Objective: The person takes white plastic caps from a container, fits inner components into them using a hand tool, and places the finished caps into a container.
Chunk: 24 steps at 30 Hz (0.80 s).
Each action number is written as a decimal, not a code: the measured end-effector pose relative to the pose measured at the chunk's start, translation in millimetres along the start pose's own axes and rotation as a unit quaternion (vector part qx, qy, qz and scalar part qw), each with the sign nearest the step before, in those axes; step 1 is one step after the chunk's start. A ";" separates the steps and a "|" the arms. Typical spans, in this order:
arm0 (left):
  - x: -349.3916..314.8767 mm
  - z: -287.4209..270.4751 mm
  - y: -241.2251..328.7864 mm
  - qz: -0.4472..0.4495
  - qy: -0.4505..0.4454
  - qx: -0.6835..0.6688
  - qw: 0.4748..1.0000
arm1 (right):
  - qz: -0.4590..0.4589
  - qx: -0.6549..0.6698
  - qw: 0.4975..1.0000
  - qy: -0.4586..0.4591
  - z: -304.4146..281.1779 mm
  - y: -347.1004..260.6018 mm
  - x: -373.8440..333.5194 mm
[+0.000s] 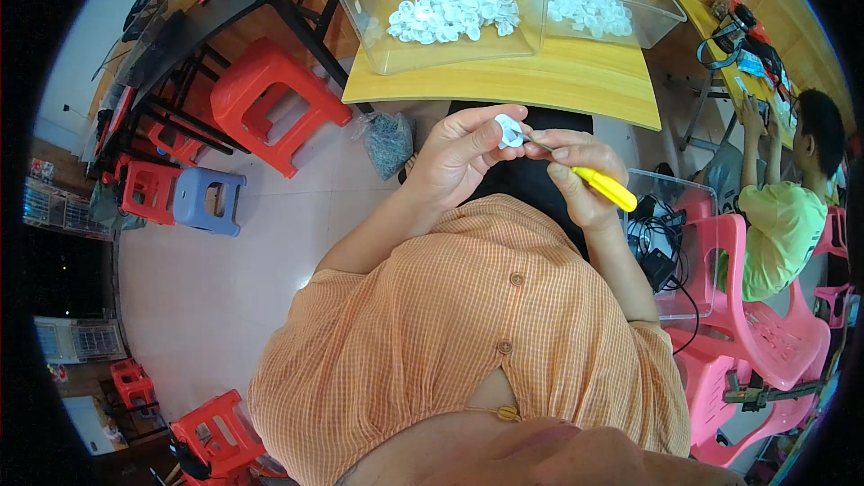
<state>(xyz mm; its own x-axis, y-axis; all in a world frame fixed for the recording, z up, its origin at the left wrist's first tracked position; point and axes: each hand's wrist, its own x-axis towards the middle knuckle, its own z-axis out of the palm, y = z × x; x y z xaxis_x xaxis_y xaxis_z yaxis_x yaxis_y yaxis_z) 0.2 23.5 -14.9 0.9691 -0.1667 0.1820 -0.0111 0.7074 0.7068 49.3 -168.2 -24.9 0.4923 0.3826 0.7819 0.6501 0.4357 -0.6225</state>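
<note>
L hand (461,151) pinches white pc (508,129); R hand (581,200) grips yellow tool (607,189), slanting up-L, tip at pc's R side, contact unclear.

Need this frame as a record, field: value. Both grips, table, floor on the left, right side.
Left grip: pinching a small white piece
Right grip: holding a yellow-handled tool, tip at the white piece
Table: yellow, bearing two clear bins with piled white pieces
Floor, left: red stools, blue stool
Right side: co-worker in light green
</note>
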 end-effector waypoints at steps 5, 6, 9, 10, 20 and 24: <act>0.6 -3.8 -2.1 0.018 -0.009 0.041 0.999 | -0.038 -0.094 0.994 -0.046 -5.4 -5.2 3.2; 0.9 -3.6 -1.8 0.023 -0.015 0.048 0.998 | -0.038 -0.098 0.993 -0.049 -6.1 -5.1 3.0; -0.2 0.7 -1.5 0.039 -0.021 0.070 0.997 | -0.029 -0.074 0.996 -0.047 -8.5 -1.1 1.1; -0.1 1.4 -1.7 0.038 -0.022 0.070 0.997 | -0.020 -0.047 0.998 -0.042 -8.8 -0.5 1.0; 0.0 2.2 -3.8 0.072 -0.039 0.089 0.993 | 0.059 0.168 0.981 0.072 3.7 1.7 -4.5; -0.2 0.6 -3.5 0.089 -0.034 0.119 0.988 | 0.056 0.177 0.981 0.062 4.7 1.4 -1.7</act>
<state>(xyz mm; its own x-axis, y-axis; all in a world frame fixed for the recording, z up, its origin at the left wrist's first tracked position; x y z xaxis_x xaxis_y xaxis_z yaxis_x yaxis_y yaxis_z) -0.1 20.7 -17.0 0.9279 -0.1056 0.3575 -0.2455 0.5488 0.7991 46.6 -164.5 -27.3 0.6303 0.3523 0.6918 0.3566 0.6603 -0.6610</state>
